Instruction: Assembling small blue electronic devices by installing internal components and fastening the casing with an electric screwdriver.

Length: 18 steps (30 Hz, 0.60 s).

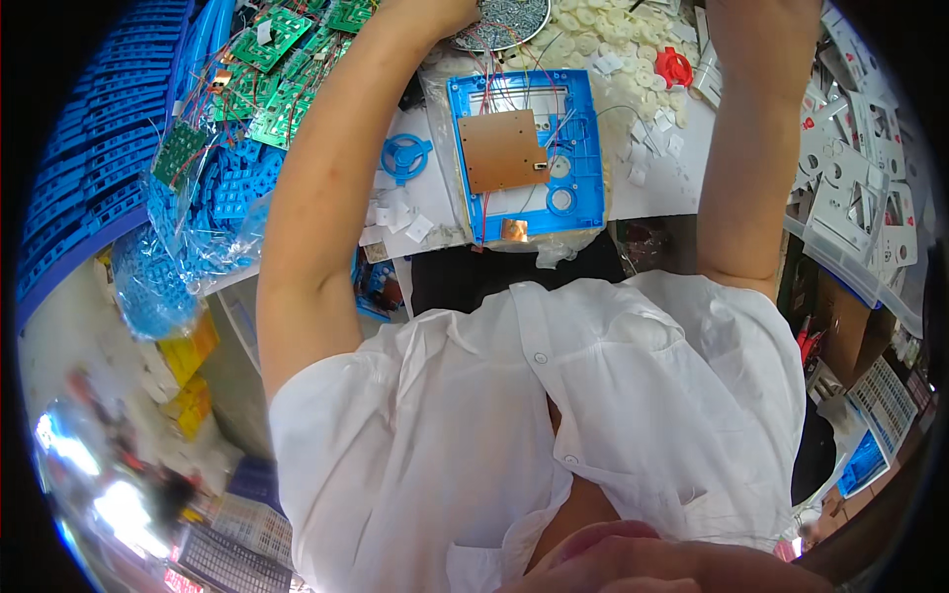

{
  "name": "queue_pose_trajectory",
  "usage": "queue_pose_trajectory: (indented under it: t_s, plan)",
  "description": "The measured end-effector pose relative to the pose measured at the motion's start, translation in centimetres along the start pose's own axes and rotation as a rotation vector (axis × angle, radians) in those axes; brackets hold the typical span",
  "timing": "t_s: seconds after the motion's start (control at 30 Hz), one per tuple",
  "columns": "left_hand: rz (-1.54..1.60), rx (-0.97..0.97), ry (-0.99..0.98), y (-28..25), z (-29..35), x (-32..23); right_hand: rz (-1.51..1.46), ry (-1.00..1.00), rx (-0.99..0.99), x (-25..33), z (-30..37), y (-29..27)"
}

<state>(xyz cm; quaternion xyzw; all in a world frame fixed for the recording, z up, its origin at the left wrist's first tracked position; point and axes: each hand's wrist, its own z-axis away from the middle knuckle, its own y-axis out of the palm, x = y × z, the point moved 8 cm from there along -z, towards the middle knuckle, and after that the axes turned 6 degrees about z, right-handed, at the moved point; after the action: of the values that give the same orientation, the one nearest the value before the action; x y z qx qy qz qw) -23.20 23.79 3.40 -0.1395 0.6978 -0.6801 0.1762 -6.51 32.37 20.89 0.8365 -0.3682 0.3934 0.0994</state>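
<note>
My left hand [442, 14] is at the top edge, beside a round dish of small metal screws [502, 24]. Its fingers are mostly cut off, so their grip is hidden. My right forearm [756, 128] reaches up past the top edge, and the hand itself lies outside the picture. Between my arms lies a blue plastic housing [591, 148], open side up. On it rests a brown circuit board [494, 148], with thin red and dark wires [494, 91] running up from it. A small copper-coloured piece [514, 230] sits at the housing's near edge.
Green circuit boards [272, 44] and bagged blue plastic parts [232, 183] lie left. A blue ring part [406, 156] is beside the housing. Cream plastic discs [603, 35], a red wheel [674, 67] and white pads [662, 133] lie right. White panels [855, 178] fill a far-right bin.
</note>
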Motion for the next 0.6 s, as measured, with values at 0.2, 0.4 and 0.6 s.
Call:
queue_pose_trajectory:
  t_s: [0.2, 0.4, 0.6]
  plan:
    - [0.028, -0.337, 0.148, -0.1, 0.5, -0.9, 0.055, 0.121, 0.009, -1.4, 1.4, -2.4]
    - [0.064, -0.341, 0.117, -1.0, -0.5, -0.5, 0.016, 0.367, 0.149, -2.3, 2.3, -2.0]
    - [0.538, -0.256, 0.03, -5.2, 3.4, -0.3, -0.425, 0.323, 0.165, -1.3, 4.8, -0.7]
